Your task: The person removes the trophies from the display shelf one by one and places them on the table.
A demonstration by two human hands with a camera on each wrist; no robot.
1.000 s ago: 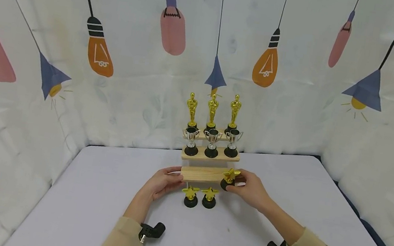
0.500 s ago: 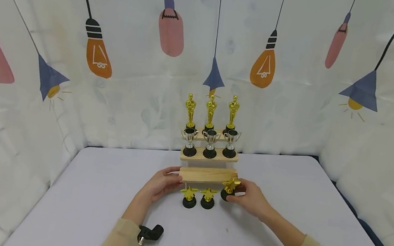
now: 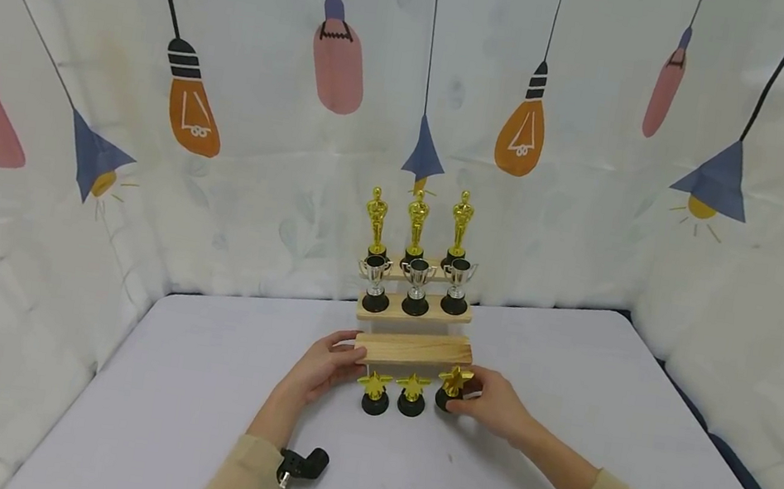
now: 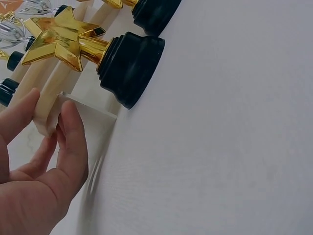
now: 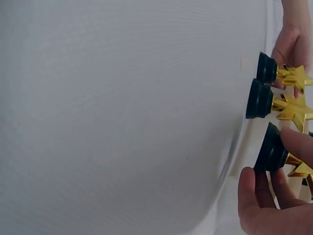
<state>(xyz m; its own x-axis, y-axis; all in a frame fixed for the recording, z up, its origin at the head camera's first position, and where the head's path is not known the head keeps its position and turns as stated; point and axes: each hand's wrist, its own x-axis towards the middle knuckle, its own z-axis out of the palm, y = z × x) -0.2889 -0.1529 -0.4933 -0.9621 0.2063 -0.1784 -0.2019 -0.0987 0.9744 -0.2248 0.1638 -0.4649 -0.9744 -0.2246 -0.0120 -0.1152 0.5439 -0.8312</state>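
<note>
My left hand [image 3: 324, 364] pinches the left end of the lowest wooden shelf board [image 3: 415, 350], thumb on top and fingers beneath, as the left wrist view shows. With its thumb and fingers, my right hand [image 3: 495, 405] grips a gold star trophy [image 3: 454, 383] by its black base [image 5: 271, 149]. Whether that base touches the table cannot be told. Two more star trophies, a left one [image 3: 374, 392] and a middle one [image 3: 412, 394], stand upright on the table in front of the board.
Behind, a middle shelf [image 3: 394, 309] bears three silver cups [image 3: 417, 286]. Three gold figure trophies [image 3: 417, 227] stand on the top shelf. A white cloth covers the table [image 3: 188, 408], and a patterned curtain [image 3: 255, 200] hangs at the back.
My right hand has lowered the star trophy from the front right of the board to beside the other two stars. The left hand keeps its hold on the board.
</note>
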